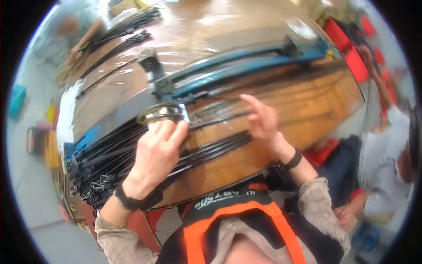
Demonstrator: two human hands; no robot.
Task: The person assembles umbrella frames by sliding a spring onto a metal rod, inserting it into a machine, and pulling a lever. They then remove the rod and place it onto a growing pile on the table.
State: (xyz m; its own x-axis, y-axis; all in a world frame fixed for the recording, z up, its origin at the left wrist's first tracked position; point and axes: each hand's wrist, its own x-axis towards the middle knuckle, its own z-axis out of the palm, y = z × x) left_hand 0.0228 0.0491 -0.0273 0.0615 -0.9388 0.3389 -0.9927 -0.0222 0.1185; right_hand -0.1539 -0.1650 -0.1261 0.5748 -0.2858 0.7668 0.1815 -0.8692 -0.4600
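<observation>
My left hand is closed, its fingers curled at the near edge of a shiny round roll that looks like tape. A small white and blue piece shows beside the roll. My right hand is raised over the bench with its index finger stretched out and the fingers apart, slightly smeared by motion. A thin black rod runs from near my left fingertips toward my right hand; whether the right hand touches it is unclear. More thin black rods lie below my hands.
A blue metal rail fixture with a dark clamp block spans the wooden bench. Bundled rods with looped cords lie left. Further rods lie far left. Red bins stand right. Co-workers are at far left and right.
</observation>
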